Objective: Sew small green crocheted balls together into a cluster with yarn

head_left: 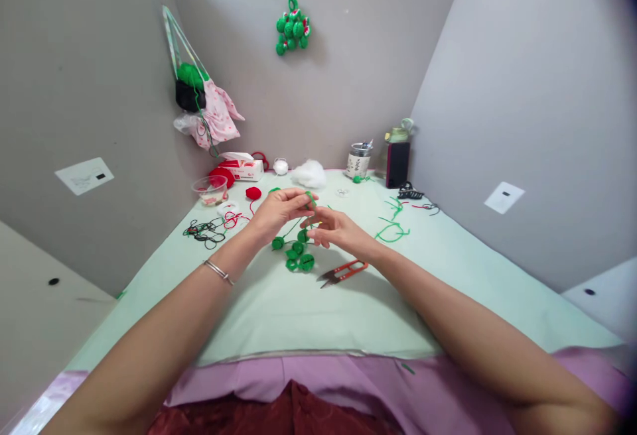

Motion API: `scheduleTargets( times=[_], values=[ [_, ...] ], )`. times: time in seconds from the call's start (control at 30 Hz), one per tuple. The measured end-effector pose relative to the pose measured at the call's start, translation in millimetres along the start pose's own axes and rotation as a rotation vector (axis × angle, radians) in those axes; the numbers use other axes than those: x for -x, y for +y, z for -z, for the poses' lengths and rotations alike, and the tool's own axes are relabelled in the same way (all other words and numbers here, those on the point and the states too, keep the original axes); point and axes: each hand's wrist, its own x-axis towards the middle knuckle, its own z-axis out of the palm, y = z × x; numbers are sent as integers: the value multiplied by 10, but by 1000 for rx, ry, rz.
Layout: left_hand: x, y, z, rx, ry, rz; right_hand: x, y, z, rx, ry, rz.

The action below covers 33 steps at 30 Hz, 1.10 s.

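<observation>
My left hand (283,211) pinches a small green crochet loop (310,200) between thumb and fingertips, above the table. Just right of it, my right hand (337,229) has its fingers curled together close to the loop. What lies between those fingers, if anything, is too small to make out; a bit of yellow shows there. Below both hands, several green crocheted balls (297,248) hang or lie in a cluster, joined by dark cord. Orange-handled thread snips (343,272) rest on the table below my right hand.
Black cord (205,232) lies tangled at left, near a red yarn ball (253,193) and a clear bowl (211,189). White stuffing (308,174), a pen tin (359,160) and a dark phone (398,165) stand behind. Green yarn scraps (393,229) lie at right.
</observation>
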Motion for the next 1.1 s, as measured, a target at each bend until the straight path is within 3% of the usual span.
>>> scheduleTargets(
  times=[0.1, 0.2, 0.47, 0.6, 0.7, 0.8, 0.87, 1.0, 1.1],
  values=[
    [-68, -30, -93, 83, -34, 17, -20, 76, -11, 49, 29, -46],
    [-141, 41, -37, 147, 27, -16, -43, 114, 50, 14, 89, -99],
    [-277, 404, 555, 248, 406, -185, -95, 183, 267, -67, 298, -134],
    [-261, 502, 850, 101, 565, -308, -97, 158, 328, -13, 325, -121],
    [-200, 519, 989, -283, 627, -309, -83, 97, 341, 43, 309, -113],
    [-112, 480, 909, -824, 520, -265, -56, 36, 313, 154, 246, -103],
    [-54, 403, 694, -963, 422, -293, -33, 0, 276, 200, 193, -84],
    [23, 121, 103, -627, 29, -164, 6, -65, 205, 192, 120, -37],
    [46, -101, -165, -349, -230, 28, 10, -99, 209, 122, 177, -5]
  ],
)
